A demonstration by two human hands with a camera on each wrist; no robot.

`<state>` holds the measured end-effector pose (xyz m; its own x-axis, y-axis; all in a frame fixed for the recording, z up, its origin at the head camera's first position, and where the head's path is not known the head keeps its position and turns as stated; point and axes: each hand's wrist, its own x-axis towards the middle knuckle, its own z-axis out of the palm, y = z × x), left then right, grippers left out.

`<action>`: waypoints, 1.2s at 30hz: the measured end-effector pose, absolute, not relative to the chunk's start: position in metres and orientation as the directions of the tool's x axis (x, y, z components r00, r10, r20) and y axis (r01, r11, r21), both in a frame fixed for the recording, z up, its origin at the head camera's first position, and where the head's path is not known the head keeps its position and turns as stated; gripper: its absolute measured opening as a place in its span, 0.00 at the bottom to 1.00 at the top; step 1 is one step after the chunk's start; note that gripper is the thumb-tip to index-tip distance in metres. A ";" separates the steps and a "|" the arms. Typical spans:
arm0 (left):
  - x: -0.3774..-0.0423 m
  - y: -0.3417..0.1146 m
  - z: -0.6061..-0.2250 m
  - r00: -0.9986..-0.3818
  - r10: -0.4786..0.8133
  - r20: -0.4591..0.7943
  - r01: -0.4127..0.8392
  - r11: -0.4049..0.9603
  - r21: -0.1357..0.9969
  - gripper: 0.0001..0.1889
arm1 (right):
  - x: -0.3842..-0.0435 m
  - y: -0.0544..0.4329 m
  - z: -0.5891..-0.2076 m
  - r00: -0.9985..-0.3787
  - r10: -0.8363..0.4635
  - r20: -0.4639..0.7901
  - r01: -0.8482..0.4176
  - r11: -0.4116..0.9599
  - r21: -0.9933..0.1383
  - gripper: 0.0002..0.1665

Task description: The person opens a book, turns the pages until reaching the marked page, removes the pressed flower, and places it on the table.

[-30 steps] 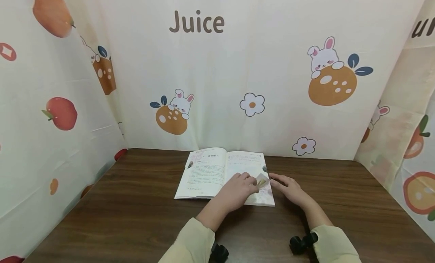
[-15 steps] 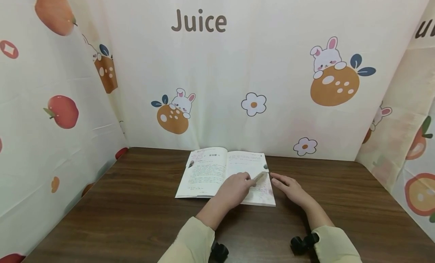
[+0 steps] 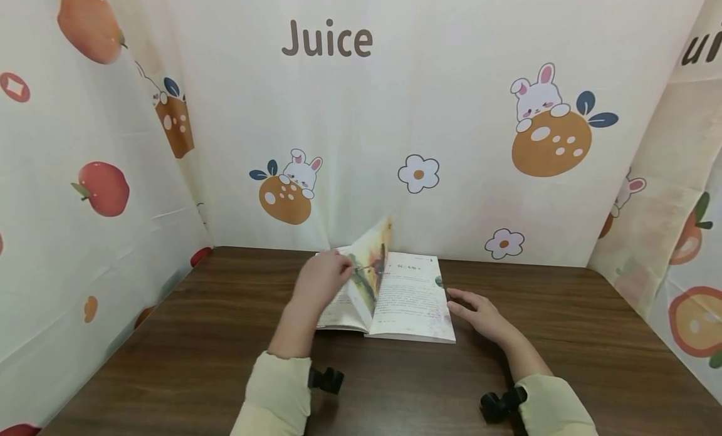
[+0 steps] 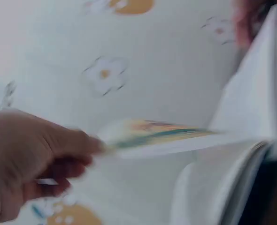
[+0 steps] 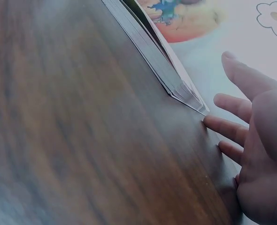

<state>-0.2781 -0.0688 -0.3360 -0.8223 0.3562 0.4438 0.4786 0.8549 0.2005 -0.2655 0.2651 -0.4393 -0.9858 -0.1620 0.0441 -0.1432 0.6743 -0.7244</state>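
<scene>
An open book [image 3: 408,304] lies on the brown wooden table, with printed text on its right page. One leaf [image 3: 369,260] with a colourful picture stands raised over the spine. My left hand [image 3: 321,279] pinches the outer edge of this leaf between thumb and fingers, above the left half of the book; the left wrist view shows the same picture page [image 4: 162,133], blurred. My right hand [image 3: 479,314] rests at the book's right edge with its fingers extended, and in the right wrist view the fingertips [image 5: 211,121] are right at the corner of the page block [image 5: 162,65].
Behind the table hangs a pale curtain [image 3: 366,110] printed with rabbits, fruit and flowers, and similar cloth closes off both sides. A black wrist camera [image 3: 327,381] sits by the left sleeve, another [image 3: 504,403] by the right. The wooden tabletop [image 3: 186,342] surrounds the book.
My left hand has moved left from the right page, lifting a leaf and carrying it over the spine. A different text page now shows on the right. My right hand has stayed in place.
</scene>
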 end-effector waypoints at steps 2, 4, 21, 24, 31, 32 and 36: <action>-0.278 -0.085 -0.333 -0.892 0.323 0.317 0.407 0.878 0.250 0.04 | -0.266 0.265 -0.440 -0.986 -0.162 0.038 -0.139 0.671 -0.729 0.35; -0.279 -0.099 -0.336 -0.946 0.279 0.166 0.320 0.892 0.319 0.12 | -0.266 0.265 -0.440 -0.987 -0.159 0.038 -0.136 0.675 -0.725 0.35; -0.298 -0.133 -0.388 -0.954 0.123 -0.273 0.002 0.915 0.404 0.22 | -0.269 0.268 -0.444 -0.982 -0.179 0.056 -0.168 0.712 -0.682 0.38; -0.299 -0.135 -0.390 -0.967 0.112 -0.230 0.016 0.924 0.382 0.22 | -0.269 0.268 -0.445 -0.980 -0.188 0.066 -0.182 0.712 -0.678 0.37; -0.305 -0.151 -0.407 -0.947 0.241 -0.211 0.116 0.872 0.476 0.37 | -0.268 0.268 -0.446 -0.975 -0.210 0.075 -0.207 0.731 -0.651 0.39; -0.306 -0.153 -0.409 -0.942 0.251 -0.222 0.113 0.862 0.494 0.38 | -0.267 0.269 -0.446 -0.972 -0.222 0.081 -0.222 0.732 -0.644 0.40; -0.307 -0.159 -0.410 -0.935 0.264 -0.238 0.104 0.845 0.525 0.37 | -0.265 0.270 -0.443 -0.956 -0.282 0.084 -0.271 0.734 -0.622 0.41</action>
<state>-0.3070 -0.1595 -0.4104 -0.9347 0.2636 -0.2382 0.1044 0.8446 0.5252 -0.2652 0.2700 -0.4430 -0.9558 -0.2820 0.0835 -0.2710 0.7342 -0.6225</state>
